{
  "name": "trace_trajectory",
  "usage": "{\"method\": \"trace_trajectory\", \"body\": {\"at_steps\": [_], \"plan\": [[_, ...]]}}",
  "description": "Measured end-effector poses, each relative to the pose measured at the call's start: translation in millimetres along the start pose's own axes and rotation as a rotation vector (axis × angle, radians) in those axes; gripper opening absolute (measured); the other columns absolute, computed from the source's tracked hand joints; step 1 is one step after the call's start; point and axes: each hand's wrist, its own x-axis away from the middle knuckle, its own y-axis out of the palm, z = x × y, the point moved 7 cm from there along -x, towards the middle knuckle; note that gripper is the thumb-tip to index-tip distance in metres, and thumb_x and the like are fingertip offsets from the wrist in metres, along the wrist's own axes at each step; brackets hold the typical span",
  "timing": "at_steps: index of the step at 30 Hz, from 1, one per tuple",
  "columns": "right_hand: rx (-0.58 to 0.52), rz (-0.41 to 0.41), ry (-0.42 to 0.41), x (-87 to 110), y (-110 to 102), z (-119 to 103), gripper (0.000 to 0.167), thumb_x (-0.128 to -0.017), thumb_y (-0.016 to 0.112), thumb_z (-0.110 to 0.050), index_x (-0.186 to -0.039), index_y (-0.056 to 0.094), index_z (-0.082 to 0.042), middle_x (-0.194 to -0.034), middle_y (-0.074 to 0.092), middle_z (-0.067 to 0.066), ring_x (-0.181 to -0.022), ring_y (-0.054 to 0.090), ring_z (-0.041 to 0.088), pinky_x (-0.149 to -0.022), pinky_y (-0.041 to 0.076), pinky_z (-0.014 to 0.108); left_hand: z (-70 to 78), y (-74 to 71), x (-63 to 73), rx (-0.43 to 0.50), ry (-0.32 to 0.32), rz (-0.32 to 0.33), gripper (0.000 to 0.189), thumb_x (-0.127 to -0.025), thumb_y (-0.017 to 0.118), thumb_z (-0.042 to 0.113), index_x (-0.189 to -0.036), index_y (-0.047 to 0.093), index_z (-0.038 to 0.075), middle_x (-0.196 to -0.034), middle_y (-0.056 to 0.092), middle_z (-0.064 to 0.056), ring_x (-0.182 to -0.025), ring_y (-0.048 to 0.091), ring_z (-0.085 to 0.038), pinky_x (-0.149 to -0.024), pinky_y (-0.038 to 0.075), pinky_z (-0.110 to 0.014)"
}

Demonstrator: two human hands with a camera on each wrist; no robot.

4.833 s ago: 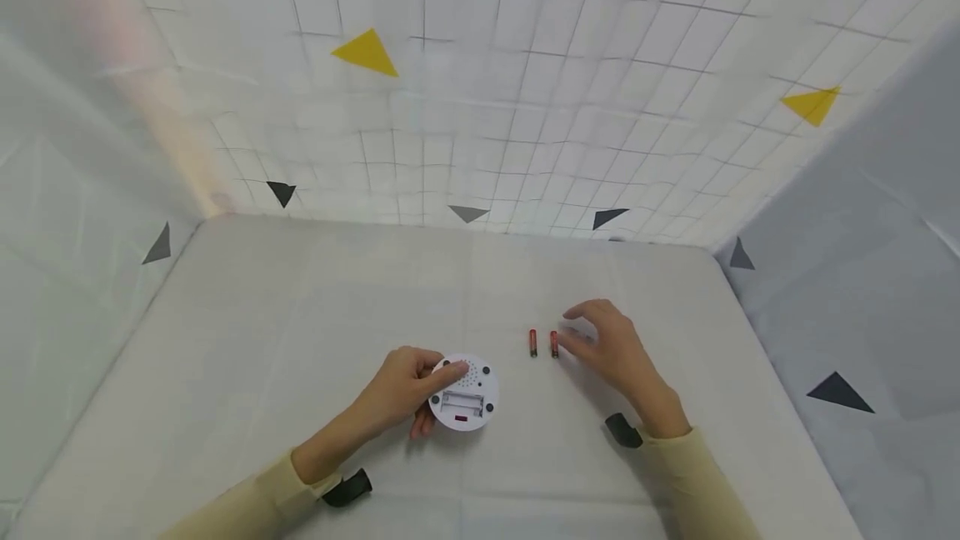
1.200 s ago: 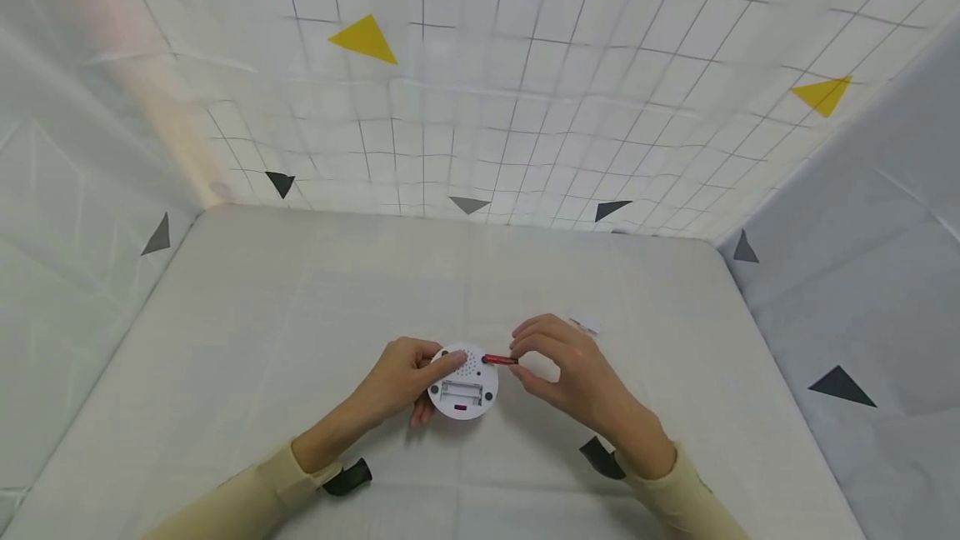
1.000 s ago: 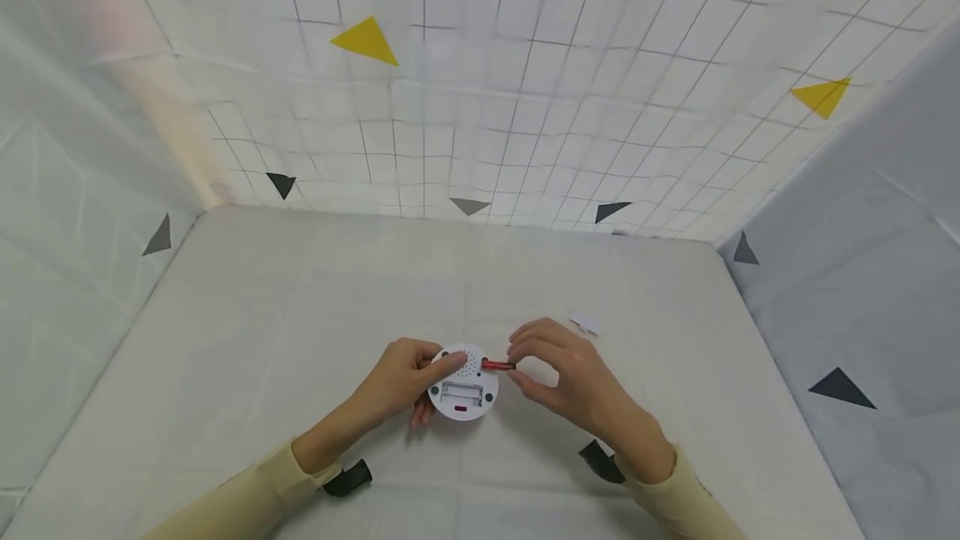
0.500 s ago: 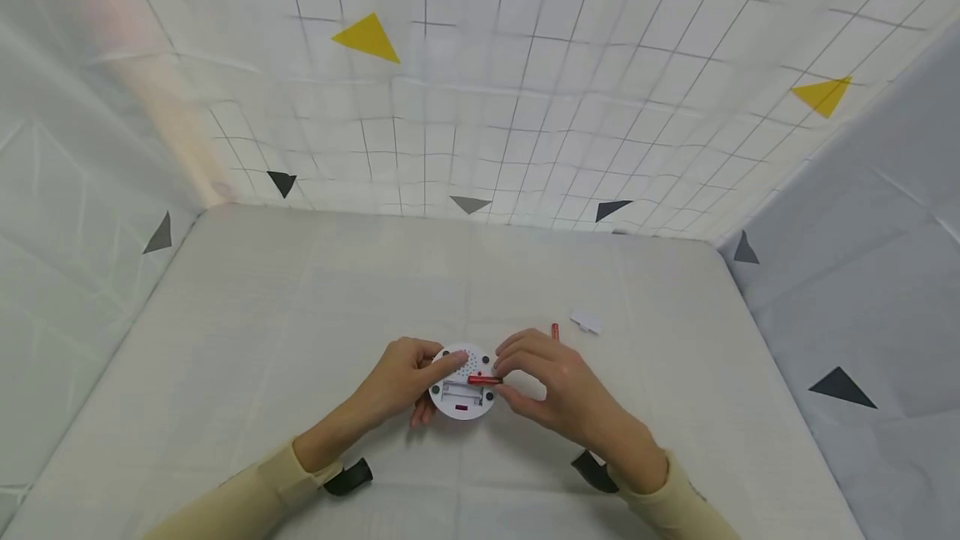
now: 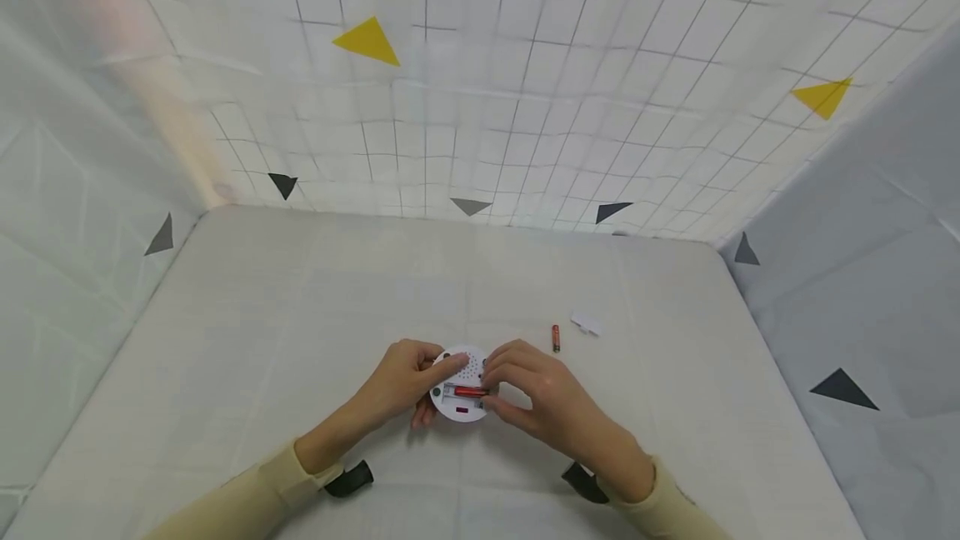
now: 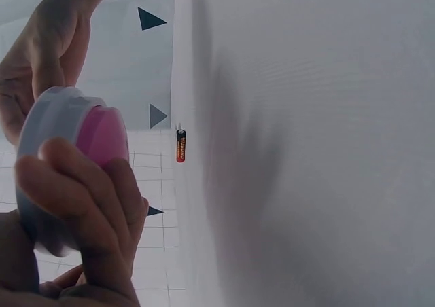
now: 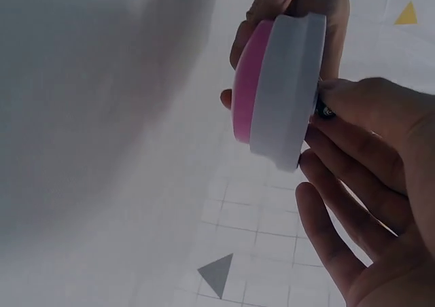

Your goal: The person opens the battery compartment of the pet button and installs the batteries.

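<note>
Seating the red battery [image 5: 470, 392] looks like the step in hand. Left hand [image 5: 405, 375] grips the round device [image 5: 471, 373] above the table [image 5: 337, 290], thumb across the white face, fingers round the pink dome [image 7: 250, 89] below. Right hand [image 5: 540, 394] pinches the battery's right end, thumb and finger narrow on it, other fingers loosely spread in the right wrist view. Device sits near the middle of the scene, compartment [image 5: 461, 402] facing up, battery lying crosswise along its far slot; near slot is bare. Right end seems to stand proud of the face in the right wrist view, so probably not fully seated. Polarity marks and the contact at the left end too small to tell.

To do it well: check the poles, push the left end firmly against its contact first, then press the right end straight down, no prying. Left grip should be firm against that push, thumb clear of the slots. Rushing it could bend a contact or pop the battery out, I'd guess.

Spare battery [image 5: 556, 338] lies on the table, right of and farther than the device; white cover [image 5: 586, 323] just beside it, farther right. Neither touched, both probably wanted after this one sits flush
</note>
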Motion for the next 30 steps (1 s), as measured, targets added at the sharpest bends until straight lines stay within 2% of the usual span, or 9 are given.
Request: {"method": "trace_trajectory", "body": {"at_steps": [6,14,23,30], "plan": [[-0.013,0.011,0.014,-1.4,5.2,0.6,0.027,-0.083,0.092,-0.013,-0.104,0.075,-0.014,-0.110,0.073,-0.004,-0.112,0.066,0.014,-0.100,0.055,0.022,0.7,-0.1,0.9,-0.003,0.013,0.001,0.046,-0.106,0.064,0.044,-0.081,0.067,0.005,-0.049,0.063,-0.010,-0.035,0.057,-0.018,-0.038,0.052,-0.049],[-0.047,0.057,0.027,-1.1,3.5,2.3,0.025,-0.083,0.092,-0.013,-0.101,0.076,-0.014,-0.106,0.074,-0.005,-0.110,0.067,0.015,-0.103,0.051,0.019,1.0,2.1,1.3,-0.003,0.012,-0.006,0.048,-0.107,0.063,0.044,-0.080,0.064,0.004,-0.051,0.064,-0.010,-0.035,0.057,-0.018,-0.038,0.052,-0.046],[-0.115,0.159,0.057,1.8,4.4,5.7,0.023,-0.078,0.094,-0.009,-0.088,0.076,-0.017,-0.097,0.075,-0.006,-0.106,0.068,0.016,-0.100,0.051,0.016,0.5,4.5,1.5,0.004,0.025,-0.012,0.049,-0.107,0.061,0.043,-0.080,0.064,0.004,-0.050,0.064,-0.011,-0.034,0.057,-0.018,-0.039,0.052,-0.055],[-0.156,0.178,0.083,3.2,-0.1,6.3,0.021,-0.081,0.092,-0.006,-0.094,0.079,-0.017,-0.104,0.076,-0.003,-0.107,0.069,0.019,-0.098,0.054,0.021,1.4,3.9,1.8,0.016,0.025,-0.017,0.048,-0.108,0.060,0.043,-0.083,0.066,0.002,-0.052,0.066,-0.013,-0.036,0.059,-0.019,-0.038,0.053,-0.043]]}}
